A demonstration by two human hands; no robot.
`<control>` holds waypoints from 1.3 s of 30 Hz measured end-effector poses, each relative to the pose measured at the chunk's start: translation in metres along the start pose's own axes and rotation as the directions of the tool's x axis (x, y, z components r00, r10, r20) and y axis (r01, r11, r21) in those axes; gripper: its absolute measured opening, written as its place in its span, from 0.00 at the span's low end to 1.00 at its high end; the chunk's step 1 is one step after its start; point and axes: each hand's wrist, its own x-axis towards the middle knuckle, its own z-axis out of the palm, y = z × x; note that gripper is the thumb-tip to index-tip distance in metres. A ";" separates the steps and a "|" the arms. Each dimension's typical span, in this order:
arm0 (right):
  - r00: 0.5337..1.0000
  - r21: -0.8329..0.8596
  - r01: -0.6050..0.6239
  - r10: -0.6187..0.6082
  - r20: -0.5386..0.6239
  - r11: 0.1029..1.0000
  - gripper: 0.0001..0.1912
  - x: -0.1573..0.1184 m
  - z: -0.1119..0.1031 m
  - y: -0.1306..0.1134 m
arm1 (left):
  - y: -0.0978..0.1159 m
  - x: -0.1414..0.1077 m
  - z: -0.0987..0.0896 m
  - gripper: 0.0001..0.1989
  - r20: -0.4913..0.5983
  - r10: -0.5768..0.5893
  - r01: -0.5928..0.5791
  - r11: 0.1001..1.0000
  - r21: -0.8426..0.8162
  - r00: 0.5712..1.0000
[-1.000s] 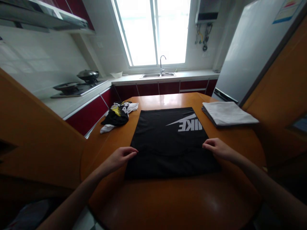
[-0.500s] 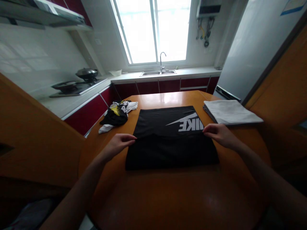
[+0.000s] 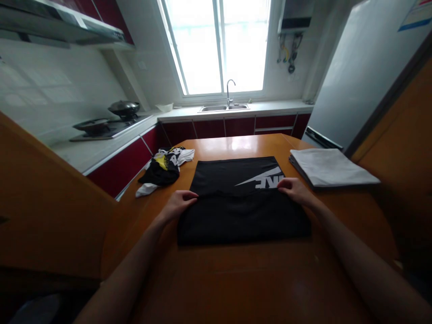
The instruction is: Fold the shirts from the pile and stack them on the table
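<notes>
A black garment (image 3: 236, 220) with a white swoosh and partly covered lettering lies on the wooden table in front of me, its near part folded over toward the far part. My left hand (image 3: 180, 202) pinches the fold's edge at the garment's left side. At the right side, my right hand (image 3: 294, 189) pinches the same edge, just below the lettering. Both hands have thumb and fingers pressed together on the cloth.
On the table (image 3: 216, 274), a crumpled black, white and yellow garment (image 3: 164, 166) lies at the far left. Folded white cloth (image 3: 332, 166) lies at the right over something darker. Beyond are a counter with a sink (image 3: 224, 108) and a stove with pans (image 3: 124, 108).
Both hands have moved inward along the garment's folded edge, still pinching it. The fold covers slightly more of the lettering. The camera view has tilted up a little.
</notes>
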 end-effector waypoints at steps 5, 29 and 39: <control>0.996 -0.010 0.009 -0.010 -0.089 1.000 0.10 0.002 0.001 0.000 | 0.002 0.002 0.003 0.20 -0.064 0.027 -0.027 1.000 0.011 0.998; 0.987 -0.201 0.044 -0.074 -0.143 0.979 0.08 0.014 0.013 0.015 | -0.019 0.017 0.017 0.16 -0.148 0.168 -0.126 0.958 0.259 0.975; 0.967 -0.546 0.090 -0.203 -0.151 0.833 0.25 -0.016 0.043 -0.049 | 0.033 -0.014 0.058 0.27 -0.011 0.336 -0.280 0.801 0.529 0.942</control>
